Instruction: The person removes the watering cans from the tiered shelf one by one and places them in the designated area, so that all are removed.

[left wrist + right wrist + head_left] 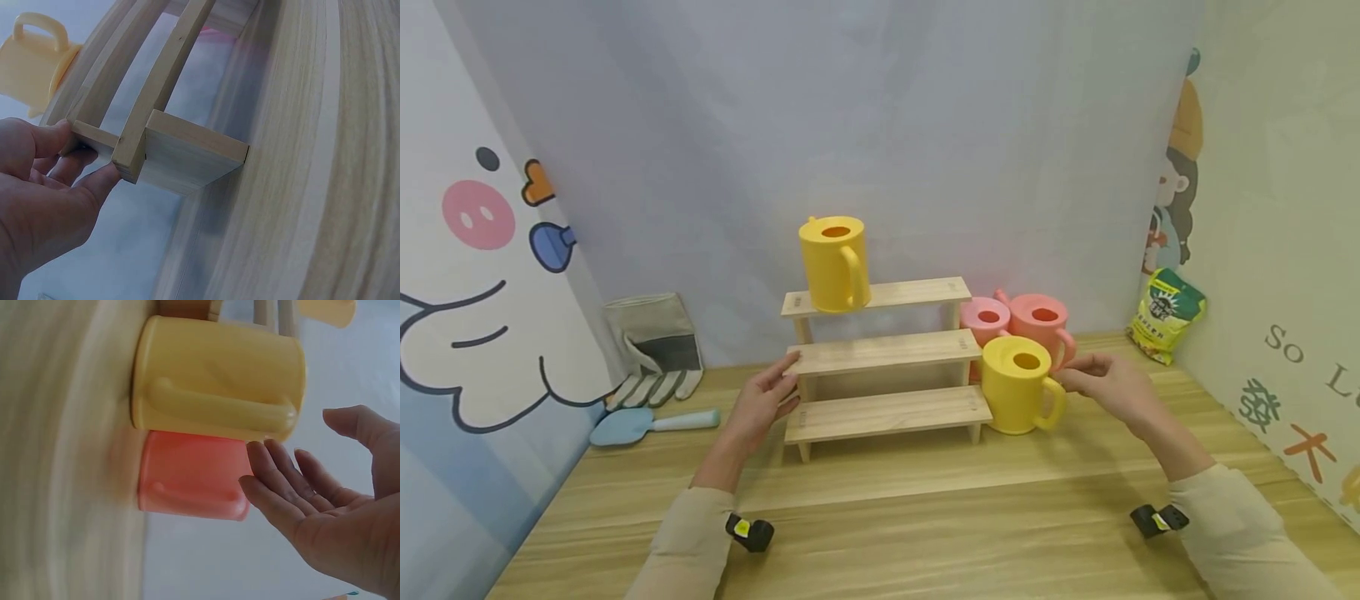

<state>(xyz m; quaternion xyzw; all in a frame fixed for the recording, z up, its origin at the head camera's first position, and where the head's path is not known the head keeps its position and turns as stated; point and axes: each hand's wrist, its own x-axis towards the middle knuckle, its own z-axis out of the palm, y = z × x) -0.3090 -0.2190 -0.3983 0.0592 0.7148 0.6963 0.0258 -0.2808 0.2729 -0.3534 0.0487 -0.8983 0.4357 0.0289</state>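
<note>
My left hand (758, 408) holds the left end of a three-step wooden shelf (887, 354). In the left wrist view, its thumb and fingers pinch the end of the middle step (94, 132). A yellow watering can (831, 271) stands on the top step. A second yellow watering can (1011, 396) stands on the table beside the shelf's right end, its handle towards my right hand (1108, 387). The right wrist view has that hand's fingers (275, 481) loosely extended by the yellow can and a pink watering can (194, 475), gripping neither. A smaller pink can (981, 312) is partly hidden.
At the left lie a light blue trowel (628, 427) and grey-white gloves (658, 342), the latter leaning on the back curtain. A green and yellow snack bag (1165, 317) leans in the right back corner. Printed curtains enclose the wooden table (910, 533).
</note>
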